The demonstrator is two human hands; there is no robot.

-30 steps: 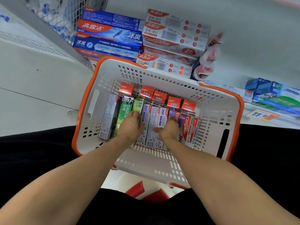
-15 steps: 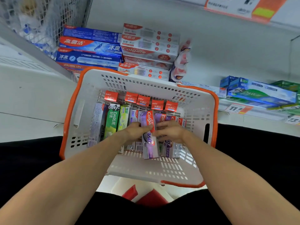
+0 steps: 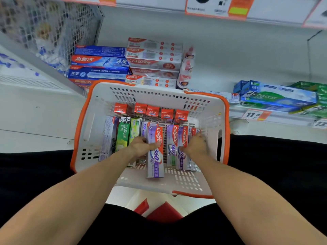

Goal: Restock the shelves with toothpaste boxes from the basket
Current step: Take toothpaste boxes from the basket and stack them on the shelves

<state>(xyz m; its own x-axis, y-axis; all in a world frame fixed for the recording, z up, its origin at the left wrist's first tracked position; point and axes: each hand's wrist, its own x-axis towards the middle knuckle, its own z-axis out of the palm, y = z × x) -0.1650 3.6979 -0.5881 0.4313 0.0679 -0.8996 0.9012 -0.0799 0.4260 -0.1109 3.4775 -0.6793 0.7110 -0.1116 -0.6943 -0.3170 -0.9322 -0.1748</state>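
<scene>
A white basket with an orange rim [image 3: 226, 110] sits in front of me, filled with toothpaste boxes. My left hand [image 3: 141, 146] grips a purple Colgate 360 box [image 3: 155, 156], lifted a little and slid toward me above the others. My right hand [image 3: 196, 145] holds the purple Colgate boxes [image 3: 183, 138] at the right side of the row. Green Darlie boxes [image 3: 123, 133] lie to the left, and several small red boxes [image 3: 152, 111] stand at the basket's far end. Stacked Colgate boxes [image 3: 154, 62] fill the low shelf behind the basket.
Blue and red toothpaste boxes [image 3: 99, 68] are stacked at the shelf's left, beside a wire mesh panel [image 3: 51, 32]. Blue and green Darlie boxes [image 3: 276, 98] lie on the shelf at the right, above a price tag [image 3: 254, 114]. My dark-clad legs flank the basket.
My hands moved apart. The left hand pulled one purple Colgate 360 box up and toward me, and the right hand shifted to the boxes at the right. The view tilted up toward the shelves.
</scene>
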